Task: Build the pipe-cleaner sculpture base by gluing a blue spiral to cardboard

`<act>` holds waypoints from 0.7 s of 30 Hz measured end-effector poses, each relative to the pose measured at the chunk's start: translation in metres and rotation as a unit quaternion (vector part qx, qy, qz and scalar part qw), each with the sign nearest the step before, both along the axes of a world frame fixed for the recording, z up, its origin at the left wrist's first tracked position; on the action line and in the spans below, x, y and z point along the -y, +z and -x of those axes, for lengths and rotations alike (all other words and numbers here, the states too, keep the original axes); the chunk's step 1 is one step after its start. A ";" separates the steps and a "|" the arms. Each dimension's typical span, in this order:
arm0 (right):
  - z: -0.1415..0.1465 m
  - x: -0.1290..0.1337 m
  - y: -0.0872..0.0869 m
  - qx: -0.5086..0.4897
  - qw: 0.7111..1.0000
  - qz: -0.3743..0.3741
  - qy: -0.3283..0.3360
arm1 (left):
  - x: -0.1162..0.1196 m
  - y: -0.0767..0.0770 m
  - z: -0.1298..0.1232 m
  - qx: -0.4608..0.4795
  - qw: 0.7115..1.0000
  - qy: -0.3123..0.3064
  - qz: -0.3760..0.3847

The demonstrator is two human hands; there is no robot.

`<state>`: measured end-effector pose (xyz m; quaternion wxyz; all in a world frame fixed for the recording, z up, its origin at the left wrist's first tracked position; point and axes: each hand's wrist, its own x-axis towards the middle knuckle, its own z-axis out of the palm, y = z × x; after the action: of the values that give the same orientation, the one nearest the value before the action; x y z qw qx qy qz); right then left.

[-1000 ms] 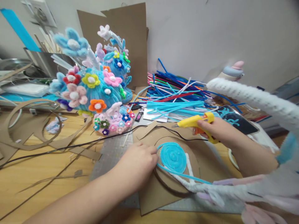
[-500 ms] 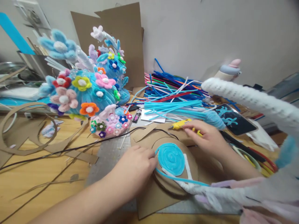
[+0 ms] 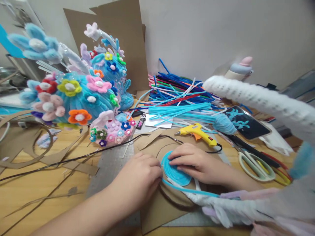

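Note:
A flat spiral of blue pipe cleaner [image 3: 178,176] lies on the cardboard [image 3: 157,209] in front of me. At its left edge my left hand [image 3: 147,170] is closed, pinching the blue pipe cleaner strand [image 3: 194,191] that runs off to the right; the fingertips are partly hidden. My right hand [image 3: 197,162] rests on the upper right of the spiral, fingers stretched out flat over it. Just beyond that hand a yellow glue gun [image 3: 197,132] lies on its side. White fuzzy strips [image 3: 197,184] show beside the spiral.
Flower-covered blue fuzzy models [image 3: 86,95] crowd the left. Loose pipe cleaners [image 3: 179,95] are heaped at the back, near a phone [image 3: 248,123]. Scissors [image 3: 256,167] lie at right. A white fuzzy curved piece [image 3: 246,91] arches in the foreground. A black cord [image 3: 73,155] crosses the table.
My right hand has let go of the glue gun, which now lies on the cardboard, and has come down onto the blue spiral. My left hand stays at the spiral's left edge.

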<state>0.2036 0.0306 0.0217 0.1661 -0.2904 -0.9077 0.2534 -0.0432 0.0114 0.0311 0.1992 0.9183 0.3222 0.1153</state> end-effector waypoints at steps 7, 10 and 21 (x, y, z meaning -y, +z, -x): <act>0.001 0.000 0.001 0.015 1.000 0.000 0.016 | 0.000 -0.002 0.001 0.019 1.000 -0.005 0.006; 0.002 0.000 0.001 0.022 1.000 0.001 0.013 | 0.001 -0.003 0.000 0.014 1.000 -0.007 0.007; 0.005 0.000 0.001 0.036 0.999 -0.009 0.012 | 0.006 -0.003 -0.003 0.006 1.000 0.005 0.009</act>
<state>0.1986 0.0304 0.0230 0.1331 -0.2870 -0.9187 0.2364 -0.0401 0.0053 0.0285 0.2086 0.9143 0.3260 0.1191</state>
